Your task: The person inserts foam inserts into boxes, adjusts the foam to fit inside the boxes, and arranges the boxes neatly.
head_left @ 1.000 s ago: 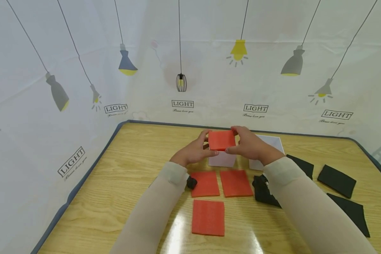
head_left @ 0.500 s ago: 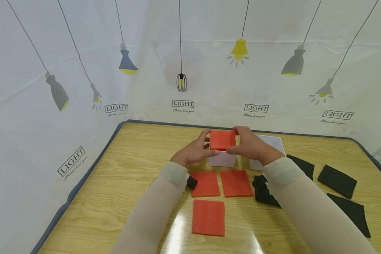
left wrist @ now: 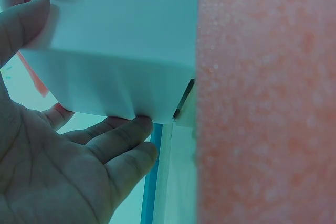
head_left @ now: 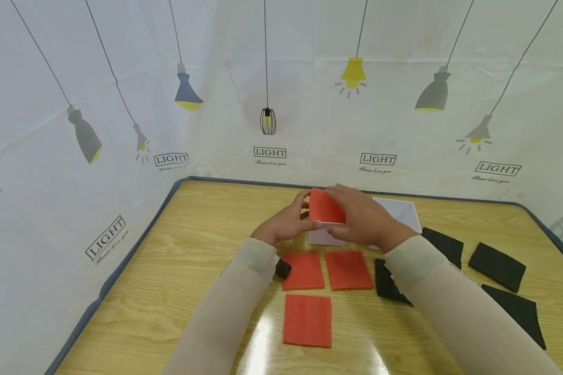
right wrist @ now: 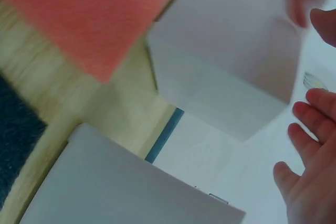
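Box, white, just right of centre in the frame, and there's a red square at its mouth; how deep it sits, I can't tell. Left hand holds the box's left side between thumb and fingers; right hand is over the square's right edge, fingers loose and fairly straight, contact unclear. Second box beside it to the right, contents unclear! Below, three loose red squares; lower right, black squares lie on the table.
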### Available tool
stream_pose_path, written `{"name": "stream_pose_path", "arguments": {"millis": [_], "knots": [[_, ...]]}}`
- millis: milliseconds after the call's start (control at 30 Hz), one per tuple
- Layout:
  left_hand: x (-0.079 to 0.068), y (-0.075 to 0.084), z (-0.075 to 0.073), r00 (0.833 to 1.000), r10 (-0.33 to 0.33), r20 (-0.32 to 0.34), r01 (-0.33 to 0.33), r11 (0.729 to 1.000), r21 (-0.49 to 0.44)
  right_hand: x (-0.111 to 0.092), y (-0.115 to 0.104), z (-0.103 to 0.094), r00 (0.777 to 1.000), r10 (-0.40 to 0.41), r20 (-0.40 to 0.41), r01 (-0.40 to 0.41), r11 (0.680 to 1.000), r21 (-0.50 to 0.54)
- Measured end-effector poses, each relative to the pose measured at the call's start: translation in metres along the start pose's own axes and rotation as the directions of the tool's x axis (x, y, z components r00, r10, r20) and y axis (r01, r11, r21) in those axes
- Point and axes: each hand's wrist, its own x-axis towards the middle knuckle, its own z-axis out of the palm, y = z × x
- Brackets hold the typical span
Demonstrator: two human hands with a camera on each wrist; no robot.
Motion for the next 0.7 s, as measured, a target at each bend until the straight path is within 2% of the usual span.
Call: {"name": "stream_pose_path", "arguments": {"millis": [167,333,700], "knots": [[0.000,-0.002,-0.001,1.000,0.023,0.000,-0.023,1.000,0.011,0.000,-0.006,0.012,0.988,-0.153,-0.008,0.151,0.985,-0.088],[-0.001,-0.001,-0.001,0.999,0.037,0.011,-0.037,0.999,0.009,0.003,-0.012,0.023,0.974,-0.226,-0.015,0.221,0.963,-0.153],[0.000,-0.003,-0.002,0.999,0.038,0.001,-0.038,0.998,0.046,0.004,-0.019,0.027,0.984,-0.154,0.091,0.170,0.963,-0.207]]}}
